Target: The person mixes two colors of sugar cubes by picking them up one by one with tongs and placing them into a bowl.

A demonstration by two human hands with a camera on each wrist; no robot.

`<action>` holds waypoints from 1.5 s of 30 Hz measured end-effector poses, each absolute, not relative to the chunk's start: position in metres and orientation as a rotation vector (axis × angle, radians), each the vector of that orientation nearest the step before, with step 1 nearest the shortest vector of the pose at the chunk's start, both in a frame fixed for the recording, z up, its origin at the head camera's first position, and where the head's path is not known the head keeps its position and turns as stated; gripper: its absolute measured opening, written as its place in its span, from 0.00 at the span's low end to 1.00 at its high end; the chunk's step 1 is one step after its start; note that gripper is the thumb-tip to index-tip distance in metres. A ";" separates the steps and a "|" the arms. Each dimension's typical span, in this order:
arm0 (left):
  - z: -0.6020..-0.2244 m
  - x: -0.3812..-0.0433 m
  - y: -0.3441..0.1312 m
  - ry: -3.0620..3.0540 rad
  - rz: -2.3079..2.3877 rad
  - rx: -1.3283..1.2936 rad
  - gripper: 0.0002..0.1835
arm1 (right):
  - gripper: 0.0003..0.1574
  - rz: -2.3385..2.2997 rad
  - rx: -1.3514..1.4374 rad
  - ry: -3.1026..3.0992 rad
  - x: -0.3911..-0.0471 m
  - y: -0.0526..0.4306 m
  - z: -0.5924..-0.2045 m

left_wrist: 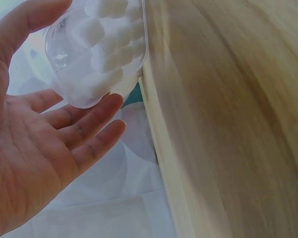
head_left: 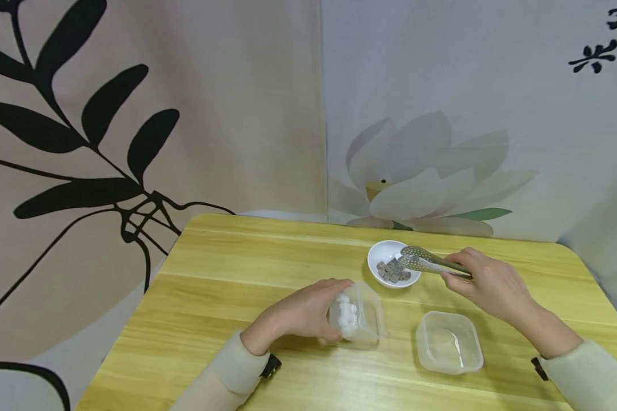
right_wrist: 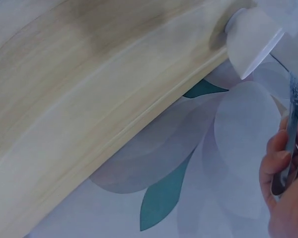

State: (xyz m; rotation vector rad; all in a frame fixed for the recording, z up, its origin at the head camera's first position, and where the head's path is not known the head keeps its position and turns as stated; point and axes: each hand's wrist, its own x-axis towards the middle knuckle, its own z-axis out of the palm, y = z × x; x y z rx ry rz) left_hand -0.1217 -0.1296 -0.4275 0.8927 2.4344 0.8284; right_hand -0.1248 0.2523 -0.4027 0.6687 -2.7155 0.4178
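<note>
My left hand [head_left: 305,313] grips a clear plastic container [head_left: 371,319], thumb on one side and fingers on the other. It is tipped on its side above the table, mouth to the right. White rounded lumps [left_wrist: 107,44] lie against its base in the left wrist view. My right hand [head_left: 491,283] holds metal tongs [head_left: 416,263] by the handles; their perforated heads stand apart over the right rim of a white bowl [head_left: 374,254]. Small grey cubes [head_left: 392,272] sit in that bowl, right at the tong heads. The right wrist view shows only the bowl's outside [right_wrist: 249,39].
A second clear plastic container [head_left: 449,367] stands upright on the wooden table [head_left: 267,245], in front of the bowl and below my right hand. Behind the table's far edge hangs a cloth backdrop [head_left: 247,114] with printed leaves and a flower.
</note>
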 end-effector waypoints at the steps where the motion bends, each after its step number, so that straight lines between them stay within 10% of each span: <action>1: -0.427 -0.122 -0.130 2.435 0.829 0.897 0.57 | 0.17 0.422 0.665 -2.708 -0.124 0.252 -0.402; 16: -0.427 -0.122 -0.131 2.430 0.843 0.904 0.56 | 0.15 0.457 0.875 -2.528 -0.114 0.232 -0.399; 28: -0.427 -0.122 -0.131 2.435 0.832 0.897 0.56 | 0.34 0.436 1.066 -2.340 -0.108 0.201 -0.400; 45: -0.427 -0.122 -0.130 2.448 0.844 0.929 0.55 | 0.17 0.411 1.302 -2.373 -0.109 0.171 -0.408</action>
